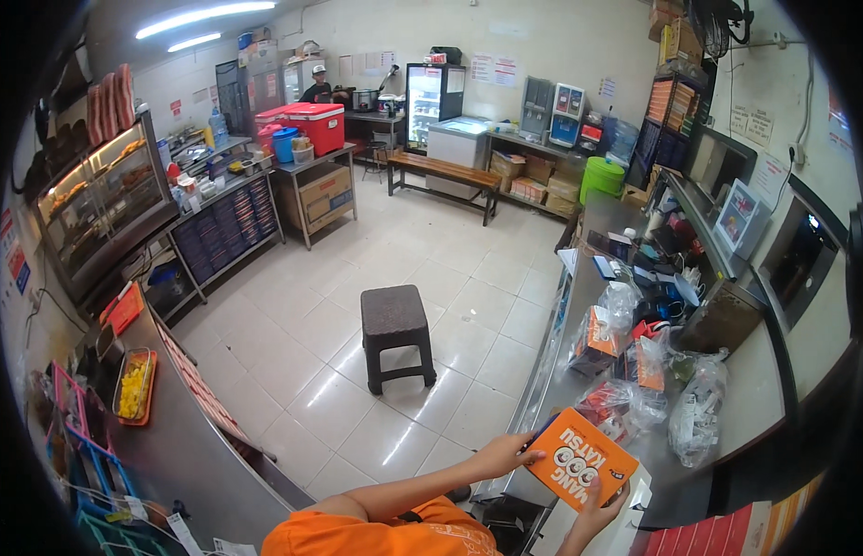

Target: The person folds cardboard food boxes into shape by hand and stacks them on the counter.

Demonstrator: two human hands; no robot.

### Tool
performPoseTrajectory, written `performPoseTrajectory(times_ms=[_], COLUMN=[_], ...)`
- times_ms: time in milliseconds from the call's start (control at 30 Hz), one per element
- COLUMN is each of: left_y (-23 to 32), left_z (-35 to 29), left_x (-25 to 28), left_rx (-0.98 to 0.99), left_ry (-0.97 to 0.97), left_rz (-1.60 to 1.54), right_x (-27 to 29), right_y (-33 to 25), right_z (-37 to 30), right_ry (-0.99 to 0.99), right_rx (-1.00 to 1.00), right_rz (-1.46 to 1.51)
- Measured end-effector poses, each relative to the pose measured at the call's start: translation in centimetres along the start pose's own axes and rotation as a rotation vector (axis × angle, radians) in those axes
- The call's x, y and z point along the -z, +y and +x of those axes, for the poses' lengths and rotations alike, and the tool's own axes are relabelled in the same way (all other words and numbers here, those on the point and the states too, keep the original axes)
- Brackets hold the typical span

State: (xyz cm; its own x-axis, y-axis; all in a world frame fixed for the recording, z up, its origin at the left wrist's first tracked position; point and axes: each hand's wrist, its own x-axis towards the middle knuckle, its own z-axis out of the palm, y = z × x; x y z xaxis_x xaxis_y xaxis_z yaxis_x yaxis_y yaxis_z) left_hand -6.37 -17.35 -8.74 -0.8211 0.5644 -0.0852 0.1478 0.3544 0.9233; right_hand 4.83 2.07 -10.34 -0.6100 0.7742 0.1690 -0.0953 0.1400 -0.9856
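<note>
While my left hand (507, 457) and right hand (600, 511) clasp one orange box (584, 452), it sits between them, long axis slanting from left to right; bagged boxes (598, 341), on the counter (556, 383) beyond my hands.

The one view looks from the left side of the wearer's head, tilted down yet facing forward — wide enough to take in the orange shirt (376, 536) at the lower edge and the ceiling lamps (205, 18) at upper left. The orange box (580, 456), lower right, is close to the lens; the glass-door fridge (430, 107), top centre, stands far off. The steel counter (195, 431), lower left, bends toward the dark rim.
</note>
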Motion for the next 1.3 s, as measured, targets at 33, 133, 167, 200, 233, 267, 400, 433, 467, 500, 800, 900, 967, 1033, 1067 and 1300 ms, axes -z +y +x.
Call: performPoseTrajectory(times_ms=[33,133,167,200,233,267,400,433,467,500,800,900,967,1033,1067,1300], left_y=[-0.1,-0.5,-0.6,-0.6,-0.6,-0.6,0.0,0.1,0.3,0.4,0.4,0.7,0.9,1.2,1.3,1.2], left_z=[0.1,0.2,0.2,0.2,0.2,0.2,-0.1,-0.2,-0.3,-0.4,-0.6,-0.8,-0.8,-0.9,-0.9,-1.4], left_x=[0.0,-0.1,-0.1,0.0,0.1,0.3,1.3,1.6,1.8,2.0,3.6,3.7,3.6,3.6,3.7,5.1], left_rx=[0.028,-0.059,-0.113,-0.156,-0.172,-0.138,-0.147,-0.137,-0.148,-0.166,-0.111,-0.269,-0.204,-0.136,-0.134,-0.165], left_ry=[-0.028,0.006,0.044,0.086,0.083,0.050,0.036,0.030,0.040,0.047,0.059,0.066,0.008,-0.046,-0.036,0.167], left_rz=[0.016,-0.061,-0.141,-0.213,-0.220,-0.338,-0.493,-0.477,-0.506,-0.548,-0.461,-0.394,-0.440,-0.494,-0.469,-0.494], right_x=[0.2,0.5,0.5,0.5,0.4,0.2,-0.9,-1.1,-1.2,-1.3,-0.3,-0.4,-0.4,-0.4,-0.4,-0.8], right_y=[0.0,-0.1,-0.2,-0.2,-0.3,-0.4,-0.5,-0.6,-0.6,-0.7,-0.4,-0.3,-0.4,-0.5,-0.5,-0.9], right_z=[-0.1,-0.5,-0.6,-0.7,-0.8,-0.8,-1.1,-1.2,-1.3,-1.4,-2.0,-2.0,-2.0,-2.1,-2.1,-0.9], right_ry=[0.003,0.010,0.007,0.009,0.012,0.014,0.029,0.044,0.059,0.057,0.021,-0.027,-0.083,-0.099,-0.116,-0.283], right_rx=[0.024,0.027,0.007,0.010,0.017,0.024,-0.016,-0.018,-0.019,-0.018,0.194,0.232,0.226,0.225,0.222,0.222], right_rz=[-0.014,-0.014,0.002,0.004,0.004,0.005,0.072,0.065,0.058,0.058,-0.047,-0.057,0.012,0.012,0.014,0.000])
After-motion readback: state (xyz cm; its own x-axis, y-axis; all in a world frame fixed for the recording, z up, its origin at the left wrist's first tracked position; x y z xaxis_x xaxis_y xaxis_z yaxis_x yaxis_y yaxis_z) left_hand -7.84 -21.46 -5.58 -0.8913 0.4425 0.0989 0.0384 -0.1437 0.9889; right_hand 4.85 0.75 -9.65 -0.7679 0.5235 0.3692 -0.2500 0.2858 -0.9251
